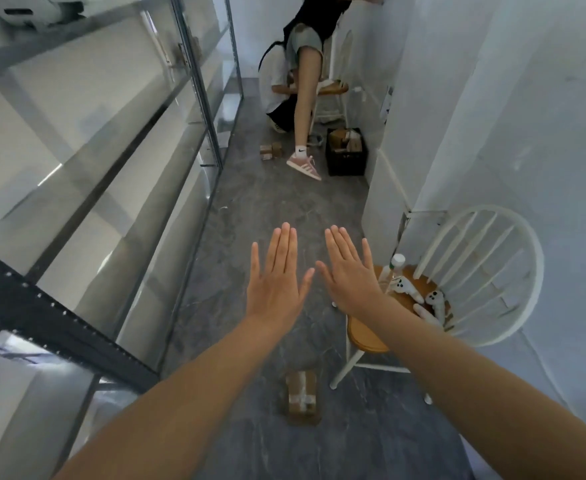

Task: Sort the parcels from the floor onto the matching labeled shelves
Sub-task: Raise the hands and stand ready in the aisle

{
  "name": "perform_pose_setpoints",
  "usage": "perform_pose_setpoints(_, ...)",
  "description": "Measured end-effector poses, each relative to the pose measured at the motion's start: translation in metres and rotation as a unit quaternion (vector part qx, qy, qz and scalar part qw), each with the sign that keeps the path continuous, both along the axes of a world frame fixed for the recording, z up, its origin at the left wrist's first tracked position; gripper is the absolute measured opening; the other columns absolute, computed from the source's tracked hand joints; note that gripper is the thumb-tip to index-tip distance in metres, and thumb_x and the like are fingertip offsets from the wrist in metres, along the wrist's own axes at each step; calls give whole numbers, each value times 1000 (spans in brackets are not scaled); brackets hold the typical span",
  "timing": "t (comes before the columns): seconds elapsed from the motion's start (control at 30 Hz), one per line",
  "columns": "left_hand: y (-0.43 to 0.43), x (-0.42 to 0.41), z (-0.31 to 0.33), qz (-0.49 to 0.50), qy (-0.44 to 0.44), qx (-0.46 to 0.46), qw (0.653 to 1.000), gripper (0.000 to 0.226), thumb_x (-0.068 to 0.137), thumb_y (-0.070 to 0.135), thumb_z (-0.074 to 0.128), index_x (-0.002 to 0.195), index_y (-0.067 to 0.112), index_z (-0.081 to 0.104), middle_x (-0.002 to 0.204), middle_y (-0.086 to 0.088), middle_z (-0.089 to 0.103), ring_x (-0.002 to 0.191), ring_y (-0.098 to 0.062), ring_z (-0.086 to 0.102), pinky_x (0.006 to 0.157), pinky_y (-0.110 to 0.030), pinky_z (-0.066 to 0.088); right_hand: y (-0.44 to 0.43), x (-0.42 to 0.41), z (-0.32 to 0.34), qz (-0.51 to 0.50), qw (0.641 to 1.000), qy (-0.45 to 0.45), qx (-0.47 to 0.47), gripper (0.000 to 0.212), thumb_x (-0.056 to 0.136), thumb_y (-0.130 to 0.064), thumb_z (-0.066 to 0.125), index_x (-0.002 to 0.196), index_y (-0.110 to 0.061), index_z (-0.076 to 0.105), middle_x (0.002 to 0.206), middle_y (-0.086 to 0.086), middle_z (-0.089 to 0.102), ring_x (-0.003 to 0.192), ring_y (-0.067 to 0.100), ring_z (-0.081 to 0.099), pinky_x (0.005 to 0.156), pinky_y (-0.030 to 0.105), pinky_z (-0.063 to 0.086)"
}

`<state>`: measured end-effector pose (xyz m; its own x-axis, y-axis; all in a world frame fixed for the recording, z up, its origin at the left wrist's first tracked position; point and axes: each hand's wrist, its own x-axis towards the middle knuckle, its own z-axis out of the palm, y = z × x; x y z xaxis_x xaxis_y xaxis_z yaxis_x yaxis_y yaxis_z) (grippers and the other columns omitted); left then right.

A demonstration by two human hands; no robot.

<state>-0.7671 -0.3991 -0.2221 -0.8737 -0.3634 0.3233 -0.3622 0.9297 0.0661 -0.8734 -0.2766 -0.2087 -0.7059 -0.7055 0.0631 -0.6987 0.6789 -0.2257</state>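
A small brown taped parcel [302, 396] lies on the grey floor below and between my forearms. My left hand [277, 275] and my right hand [348, 271] are stretched out side by side in front of me, backs up, fingers straight, holding nothing, well above the parcel. More small brown parcels [270, 150] lie on the floor far ahead. A black crate [347, 154] beside them holds further parcels. The metal shelving [111, 161] runs along the left wall, its shelves slanting through the view.
A white chair with a wooden seat [367, 334] stands at my right, carrying a bottle and two white controllers. Farther down the narrow aisle, one person stands with a leg on a second chair [333, 88] and another crouches. A white wall closes the right side.
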Motion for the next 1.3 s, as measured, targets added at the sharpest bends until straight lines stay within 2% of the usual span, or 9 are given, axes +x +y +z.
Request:
perform_pose_setpoints(0.23, 5, -8, -66, 15, -50, 67, 996, 75, 106, 54, 19, 163, 6, 10, 172, -8, 7, 159, -20, 6, 128, -53, 7, -9, -2, -70, 21, 997, -67, 38, 64, 108, -40, 23, 160, -13, -3, 169, 1, -6, 154, 14, -13, 124, 47, -9)
perform_pose_setpoints(0.47, -18, 1, -132, 35, -114, 150, 981, 79, 100, 56, 5, 163, 8, 6, 172, -6, 2, 158, -19, 0, 128, -52, 3, -25, 2, -138, 10, 988, -130, 76, 64, 107, -44, 18, 160, -14, -2, 169, -1, -7, 154, 11, -14, 124, 44, -12)
perform_pose_setpoints(0.6, -30, 10, -192, 78, -141, 260, 952, 87, 90, 61, -6, 162, 12, -4, 172, -2, -8, 156, -14, -13, 128, -48, -4, -40, -3, -196, -14, 984, -154, 94, 65, 107, -45, 17, 160, -15, -2, 169, -2, -8, 153, 11, -14, 124, 43, -11)
perform_pose_setpoints(0.67, -34, 15, -224, 95, -170, 285, 939, 88, 89, 62, -9, 162, 13, -8, 172, -1, -12, 157, -15, -14, 126, -45, -8, -46, -5, -229, -29, 979, -174, 106, 64, 107, -44, 18, 160, -14, -3, 169, -2, -8, 154, 11, -14, 123, 43, -13)
perform_pose_setpoints(0.87, -38, 32, -334, 106, -243, 326, 907, 70, 107, 49, 19, 163, 16, -8, 172, 1, -13, 158, -13, -12, 126, -43, -7, -47, -4, -338, -42, 959, -227, 165, 65, 107, -43, 20, 160, -13, -5, 169, -1, -10, 154, 12, -15, 123, 43, -13)
perform_pose_setpoints(1.2, 0, 62, -526, 133, -307, 410, 848, 68, 108, 48, 19, 163, 17, -6, 173, 2, -9, 158, -14, -9, 128, -45, -3, -18, 11, -535, -63, 939, -257, 219, 64, 108, -38, 20, 160, -13, -7, 169, 0, -12, 154, 13, -15, 124, 44, -11)
perform_pose_setpoints(1.3, 8, 65, -577, 135, -298, 452, 830, 67, 109, 46, 22, 164, 17, -2, 173, 2, -8, 159, -14, -8, 128, -46, -3, -11, 14, -589, -97, 932, -291, 192, 65, 107, -37, 24, 160, -12, -5, 169, 1, -9, 155, 15, -12, 124, 42, -10)
